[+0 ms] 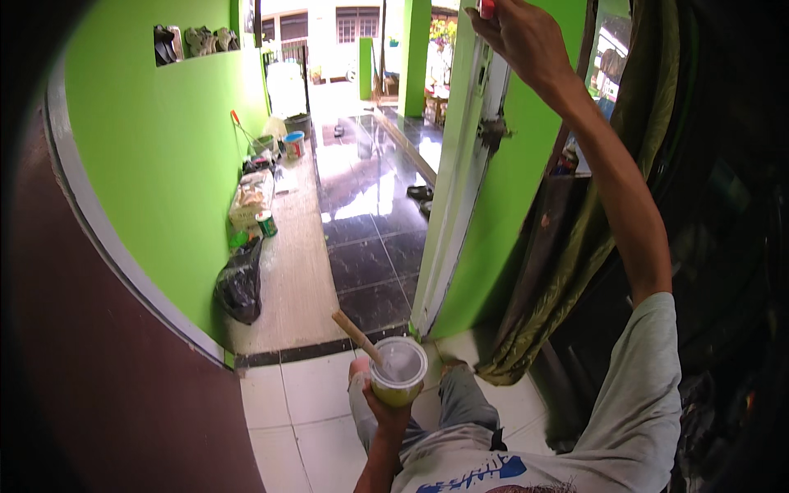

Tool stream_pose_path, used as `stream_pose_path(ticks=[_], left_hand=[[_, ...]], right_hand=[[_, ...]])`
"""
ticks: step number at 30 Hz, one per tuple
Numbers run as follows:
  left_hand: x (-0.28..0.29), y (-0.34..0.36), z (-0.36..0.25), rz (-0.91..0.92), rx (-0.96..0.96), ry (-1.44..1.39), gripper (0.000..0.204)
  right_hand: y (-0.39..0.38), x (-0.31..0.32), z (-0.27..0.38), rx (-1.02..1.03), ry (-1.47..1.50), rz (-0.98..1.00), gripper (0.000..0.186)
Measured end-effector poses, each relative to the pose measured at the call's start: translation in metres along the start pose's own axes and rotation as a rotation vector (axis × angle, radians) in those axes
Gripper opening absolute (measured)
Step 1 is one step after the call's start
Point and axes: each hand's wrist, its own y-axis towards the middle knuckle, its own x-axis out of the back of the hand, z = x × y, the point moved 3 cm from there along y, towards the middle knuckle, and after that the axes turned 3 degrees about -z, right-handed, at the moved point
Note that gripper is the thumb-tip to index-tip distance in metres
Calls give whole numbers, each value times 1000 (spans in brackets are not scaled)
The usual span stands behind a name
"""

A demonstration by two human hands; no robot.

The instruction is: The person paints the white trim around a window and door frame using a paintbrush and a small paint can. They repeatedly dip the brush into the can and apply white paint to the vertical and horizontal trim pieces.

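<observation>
My left hand [386, 412] is wrapped round a yellow-green paint can [399, 395], held in front of my lap. The can has no lid, and whitish paint shows inside it. A wooden stick [355, 334] leans out over the can's left rim. High up, beside the top of the white door frame [449, 214], my right hand [526, 39] is closed on a small red object [487, 9]. Only its red end shows, and the picture's top edge cuts off the rest. Lower on the frame is a dark, rough patch [491, 131].
A dark curtain [567, 279] hangs to my right, with a brown door [107, 370] at my left. Beyond the doorway, a black plastic bag [241, 283], a green can [266, 223] and a white-and-blue bucket [294, 145] line the green wall [156, 148]. Dark sandals [421, 195] lie near the frame.
</observation>
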Motion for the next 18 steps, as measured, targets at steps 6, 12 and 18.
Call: stream_pose_path(ticks=[6,12,18], left_hand=[[-8,-6,7,-85,-158,304,82],[0,1,-3,-91,-25,16,79],[41,14,12,-130,51,50,70]], right_hand=[[-86,-23,37,109,33,-56,23],[-160,-39,79,32,103,79,25],[-218,-49,107,-75,175,171,20]])
